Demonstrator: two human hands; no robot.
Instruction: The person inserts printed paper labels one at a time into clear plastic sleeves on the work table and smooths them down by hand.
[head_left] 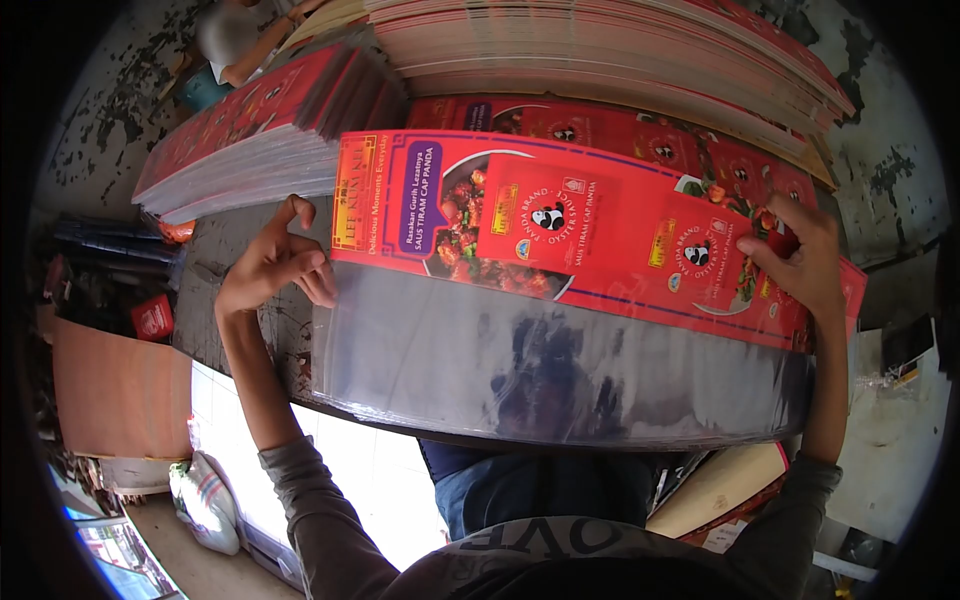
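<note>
A long red printed sheet (620,215) with panda logos and food pictures lies across clear plastic sleeves (440,350) on the table. My right hand (795,255) is at the sheet's right end, thumb on its printed face and fingers at the upper edge. Beside the sheet's left end is my left hand (280,262), holding nothing, its fingers bent but apart. Behind the sheet lie more red printed sheets (600,130), partly covered by it.
A tall stack of sheets (600,55) stands at the back. To the left is a pile of red packaged sheets (260,130). Another person (250,50) is at the upper left. A white bag (208,505) sits on the floor.
</note>
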